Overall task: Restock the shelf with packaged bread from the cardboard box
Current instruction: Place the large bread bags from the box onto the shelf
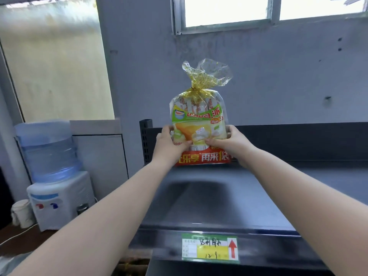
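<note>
1. Nearest, on the front edge of the dark grey metal shelf (199,206), sits a green, white and yellow paper price label (210,248) with handwriting and a red arrow pointing up.
2. Two bare forearms reach forward over the shelf board, from its front edge towards its back edge.
3. The left hand (169,144) grips the left side of the clear plastic bag of packaged bread (199,124), thumb across the front and fingers curled behind.
4. The right hand (231,143) grips the bag's right side the same way, so the bag is held between both palms at its lower half.
5. The bag stands upright near the shelf's back left corner, its red bottom band at the board; whether it rests there I cannot tell. Its gold-tied neck rises well above the hands.
6. Left of the shelf stands a white water dispenser (59,200) carrying a blue bottle (48,150).
7. Farthest is the grey wall with a window (227,12).
</note>
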### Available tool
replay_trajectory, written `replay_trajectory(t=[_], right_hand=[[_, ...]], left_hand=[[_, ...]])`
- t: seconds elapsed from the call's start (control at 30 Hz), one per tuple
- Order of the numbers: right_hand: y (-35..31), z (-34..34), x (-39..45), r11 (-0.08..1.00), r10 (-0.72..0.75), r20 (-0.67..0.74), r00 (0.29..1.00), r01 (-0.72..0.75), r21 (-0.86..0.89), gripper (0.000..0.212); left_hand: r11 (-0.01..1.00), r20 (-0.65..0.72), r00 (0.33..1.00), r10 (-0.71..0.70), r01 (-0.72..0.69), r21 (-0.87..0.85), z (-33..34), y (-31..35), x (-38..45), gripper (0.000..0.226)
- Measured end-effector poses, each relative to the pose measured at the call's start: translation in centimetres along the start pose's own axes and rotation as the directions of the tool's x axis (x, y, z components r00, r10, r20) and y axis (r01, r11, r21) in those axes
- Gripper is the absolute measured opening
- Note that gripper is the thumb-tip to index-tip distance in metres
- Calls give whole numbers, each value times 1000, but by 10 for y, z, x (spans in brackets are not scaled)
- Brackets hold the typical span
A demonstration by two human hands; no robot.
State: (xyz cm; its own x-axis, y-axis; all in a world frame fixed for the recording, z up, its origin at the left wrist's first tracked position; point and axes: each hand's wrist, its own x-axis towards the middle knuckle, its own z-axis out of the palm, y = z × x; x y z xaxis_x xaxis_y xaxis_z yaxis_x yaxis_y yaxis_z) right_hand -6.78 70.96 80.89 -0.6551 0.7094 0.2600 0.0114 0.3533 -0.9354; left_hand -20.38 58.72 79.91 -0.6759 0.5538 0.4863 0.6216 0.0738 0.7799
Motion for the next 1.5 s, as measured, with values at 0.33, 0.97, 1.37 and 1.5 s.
replay_trajectory(t=[0.33,0.97,1.37,1.5], right_hand=[[26,9,55,929,45,-108,993,-81,-361,66],[0,14,20,914,-277,-427,860,100,-392,65],[-49,134,-89,455,-524,590,615,787,-416,36],[-46,187,-156,341,-522,748,410,904,-258,31]], left_hand=[[995,238,971,20,-41,86,22,-40,61,59],[929,128,992,20,-65,364,-4,-16,40,48],[319,-128,981,147,76,945,-134,-2,-130,30],[226,-248,969,5,241,944,-174,-11,-221,30]])
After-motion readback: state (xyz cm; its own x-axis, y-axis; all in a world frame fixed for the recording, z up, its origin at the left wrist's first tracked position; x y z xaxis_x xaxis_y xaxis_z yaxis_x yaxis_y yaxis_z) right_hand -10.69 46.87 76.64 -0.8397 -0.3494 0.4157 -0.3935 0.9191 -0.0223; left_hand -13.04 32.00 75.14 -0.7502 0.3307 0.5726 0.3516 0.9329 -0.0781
